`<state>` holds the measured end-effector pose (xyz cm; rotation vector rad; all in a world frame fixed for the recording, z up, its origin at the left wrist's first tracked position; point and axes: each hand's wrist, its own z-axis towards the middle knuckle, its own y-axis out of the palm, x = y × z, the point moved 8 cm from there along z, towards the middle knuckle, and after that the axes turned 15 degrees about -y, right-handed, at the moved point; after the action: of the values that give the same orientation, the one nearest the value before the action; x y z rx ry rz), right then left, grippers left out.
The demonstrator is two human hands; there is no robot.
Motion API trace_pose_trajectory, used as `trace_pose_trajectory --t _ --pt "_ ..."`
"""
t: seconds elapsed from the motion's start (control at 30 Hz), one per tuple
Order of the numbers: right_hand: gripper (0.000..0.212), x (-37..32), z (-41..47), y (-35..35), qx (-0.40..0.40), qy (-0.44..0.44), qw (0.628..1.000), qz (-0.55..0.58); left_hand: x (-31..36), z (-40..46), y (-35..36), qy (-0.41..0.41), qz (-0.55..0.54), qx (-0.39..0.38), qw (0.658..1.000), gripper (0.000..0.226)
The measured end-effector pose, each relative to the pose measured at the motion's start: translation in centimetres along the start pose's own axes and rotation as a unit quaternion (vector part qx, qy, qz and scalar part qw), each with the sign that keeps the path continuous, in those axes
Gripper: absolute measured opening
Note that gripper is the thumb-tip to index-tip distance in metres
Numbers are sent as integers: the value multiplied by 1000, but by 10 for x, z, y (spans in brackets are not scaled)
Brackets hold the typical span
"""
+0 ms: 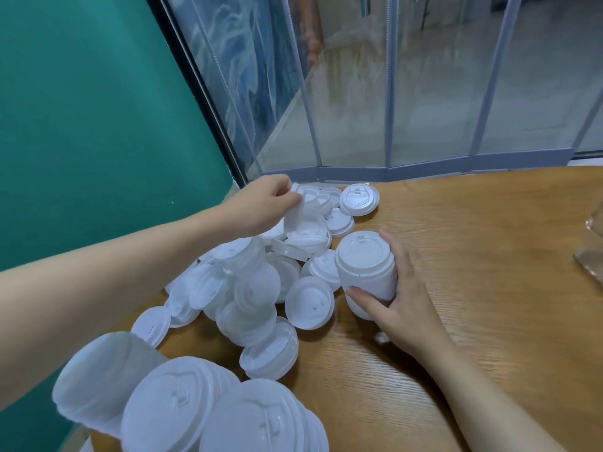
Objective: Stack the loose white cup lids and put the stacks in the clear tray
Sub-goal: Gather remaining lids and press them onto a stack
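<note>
A heap of loose white cup lids (261,288) covers the left part of the wooden table (473,288). My right hand (401,288) grips a tall stack of lids (365,272) standing on the table, fingers wrapped round its side. My left hand (267,203) reaches over the heap to its far end and pinches a single lid (293,216) held on edge. Several finished stacks (182,406) lie close to the camera at the bottom left. Only a corner of the clear tray (592,243) shows at the right edge.
A green wall stands on the left and a glass partition with grey frames runs along the table's far edge. More single lids (359,195) lie near that far edge. Bare wood stretches between the stack and the tray.
</note>
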<state>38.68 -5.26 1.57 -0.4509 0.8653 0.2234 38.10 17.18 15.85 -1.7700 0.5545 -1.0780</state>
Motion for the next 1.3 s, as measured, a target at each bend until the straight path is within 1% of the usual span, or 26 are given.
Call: trace_pose_trajectory --t 0.1,0.17,0.23,0.3,0.43,0.53,0.6,0.67,0.73,0.87,0.93,1.03,1.13,1.2,1.3 --pt "90 1 0 0 4 1 1000 2 14 -17 -3 1 -80 -47 996 23" --pt "90 2 0 1 4 0 1000 -1 22 -25 -1 11 -147 -81 986 17" --pt "92 3 0 2 3 0 1000 -5 27 -30 1 19 -191 -99 976 16" --pt "93 4 0 2 0 2 1000 -9 30 -32 5 23 -211 -108 971 15" --pt "93 4 0 1 -1 5 1000 -8 34 -35 19 17 -237 -139 961 3" --pt "91 2 -1 1 -5 3 1000 -3 34 -35 35 7 -264 -182 947 11" --pt "91 2 -1 1 -4 3 1000 0 34 -33 41 12 -218 -173 960 17" --pt "91 1 0 1 -2 4 1000 4 36 -33 44 29 -126 -138 982 22" --pt "92 1 -1 1 1 7 1000 6 37 -32 50 36 -67 -119 990 27" --pt "95 6 -3 4 -5 22 1000 -1 38 -29 65 27 -70 -136 988 29" --pt "97 7 -3 4 -6 27 1000 0 43 -29 68 42 -64 -126 989 29" --pt "100 6 -2 3 -7 32 999 6 45 -28 71 54 -22 -112 992 29" --pt "108 8 -3 4 -10 34 999 6 37 -26 75 35 -27 -143 989 37" --pt "115 9 -3 5 -11 35 999 6 30 -24 77 20 -35 -161 986 37" --pt "115 7 -2 4 -9 26 1000 9 22 -20 80 2 -54 -179 982 37"
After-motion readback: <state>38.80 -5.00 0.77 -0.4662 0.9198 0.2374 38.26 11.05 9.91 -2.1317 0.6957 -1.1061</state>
